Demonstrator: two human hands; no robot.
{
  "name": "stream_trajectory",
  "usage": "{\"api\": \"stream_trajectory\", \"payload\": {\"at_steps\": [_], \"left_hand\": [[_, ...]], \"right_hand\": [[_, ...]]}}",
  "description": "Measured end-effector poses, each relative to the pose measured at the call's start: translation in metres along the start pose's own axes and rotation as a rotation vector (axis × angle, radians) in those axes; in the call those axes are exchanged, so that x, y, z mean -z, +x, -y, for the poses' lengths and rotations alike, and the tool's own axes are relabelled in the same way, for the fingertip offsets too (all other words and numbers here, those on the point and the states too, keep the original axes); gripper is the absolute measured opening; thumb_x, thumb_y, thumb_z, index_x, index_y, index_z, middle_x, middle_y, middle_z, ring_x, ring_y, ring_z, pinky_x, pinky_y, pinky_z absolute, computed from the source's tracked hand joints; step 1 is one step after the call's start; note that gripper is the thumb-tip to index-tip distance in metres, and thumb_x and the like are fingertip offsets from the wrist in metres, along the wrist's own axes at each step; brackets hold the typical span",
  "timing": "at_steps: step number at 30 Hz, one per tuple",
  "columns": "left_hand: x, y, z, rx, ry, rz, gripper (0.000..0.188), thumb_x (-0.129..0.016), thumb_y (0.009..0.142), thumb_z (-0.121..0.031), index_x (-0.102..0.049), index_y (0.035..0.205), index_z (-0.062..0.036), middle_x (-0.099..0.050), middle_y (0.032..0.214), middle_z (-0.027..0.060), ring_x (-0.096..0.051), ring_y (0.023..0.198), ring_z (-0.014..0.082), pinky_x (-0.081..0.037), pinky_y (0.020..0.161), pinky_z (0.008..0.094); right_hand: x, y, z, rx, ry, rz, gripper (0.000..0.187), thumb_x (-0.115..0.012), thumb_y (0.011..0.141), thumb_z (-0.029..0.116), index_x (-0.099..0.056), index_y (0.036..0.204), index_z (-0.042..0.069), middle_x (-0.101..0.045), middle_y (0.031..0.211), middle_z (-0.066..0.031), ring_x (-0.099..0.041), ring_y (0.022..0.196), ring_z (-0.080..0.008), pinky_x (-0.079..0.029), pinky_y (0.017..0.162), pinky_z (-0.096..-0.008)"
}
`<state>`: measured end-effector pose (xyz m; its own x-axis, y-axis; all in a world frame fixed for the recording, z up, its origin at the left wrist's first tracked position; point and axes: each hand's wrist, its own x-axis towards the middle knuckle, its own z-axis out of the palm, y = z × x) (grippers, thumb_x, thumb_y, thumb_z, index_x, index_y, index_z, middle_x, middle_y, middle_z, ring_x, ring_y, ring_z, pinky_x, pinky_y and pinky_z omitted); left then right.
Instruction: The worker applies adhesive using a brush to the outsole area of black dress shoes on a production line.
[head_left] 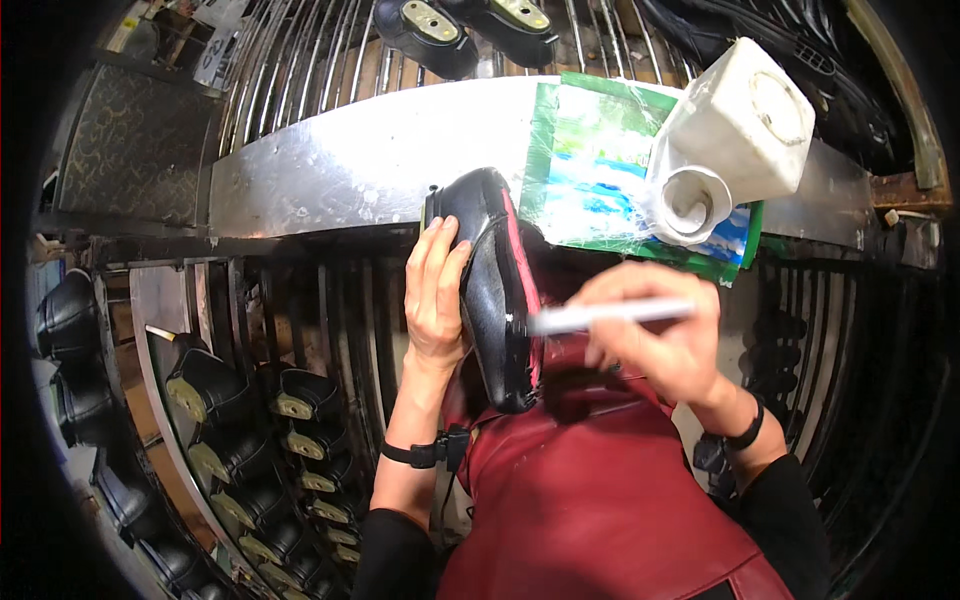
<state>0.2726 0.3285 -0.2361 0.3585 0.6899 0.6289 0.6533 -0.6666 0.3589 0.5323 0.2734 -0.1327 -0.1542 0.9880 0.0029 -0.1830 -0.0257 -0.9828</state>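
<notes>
My left hand grips a black shoe upper on its last, fingers wrapped over its side. The shoe is turned on edge, toe toward me, its underside facing right with a pink-red strip along the border. In my right hand is a slim white-handled tool, blurred by motion, its tip at the shoe's lower edge. Whether that tip has bristles I cannot make out. Beyond the right hand, a white plastic jug lies tilted, with a round white cup-like opening toward me.
Under the jug lies a green-edged plastic sheet on a metal ledge. Behind it, rollers carry more black shoes. Racks of lasted shoes stand at left. A red apron covers my lap.
</notes>
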Motion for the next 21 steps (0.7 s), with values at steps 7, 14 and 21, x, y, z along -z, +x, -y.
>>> {"api": "stream_trajectory", "payload": {"at_steps": [7,14,21], "left_hand": [[0.006,0.024,-0.009,0.075,0.025,0.05,0.045,-0.066,0.084,0.005,-0.065,0.129,0.0063,-0.066,0.139,0.0251,-0.063,0.129,0.0461,-0.053,0.109,0.0517],[0.019,0.069,-0.002,0.165,0.05,0.152,0.047,-0.065,0.082,0.009,-0.065,0.129,0.0062,-0.067,0.135,0.0245,-0.064,0.127,0.044,-0.053,0.11,0.0492],[0.039,0.122,0.027,0.422,-0.267,0.334,0.071,-0.087,0.072,-0.017,-0.059,0.135,0.0019,-0.068,0.128,0.0253,-0.067,0.119,0.0447,-0.051,0.104,0.0441]], "right_hand": [[-0.002,0.011,0.021,0.351,-0.188,0.254,0.015,-0.079,0.084,0.0,-0.072,0.094,-0.007,-0.076,0.088,-0.0182,-0.075,0.073,-0.0239,-0.059,0.064,-0.0322],[0.003,0.045,0.066,0.472,-0.356,0.357,0.021,-0.081,0.075,0.002,-0.07,0.091,-0.005,-0.076,0.09,-0.0196,-0.076,0.072,-0.029,-0.062,0.065,-0.0356],[0.008,0.107,0.094,0.657,-0.447,0.308,0.022,-0.077,0.07,0.007,-0.07,0.09,-0.002,-0.077,0.088,-0.0194,-0.075,0.072,-0.0289,-0.061,0.068,-0.0369]]}}
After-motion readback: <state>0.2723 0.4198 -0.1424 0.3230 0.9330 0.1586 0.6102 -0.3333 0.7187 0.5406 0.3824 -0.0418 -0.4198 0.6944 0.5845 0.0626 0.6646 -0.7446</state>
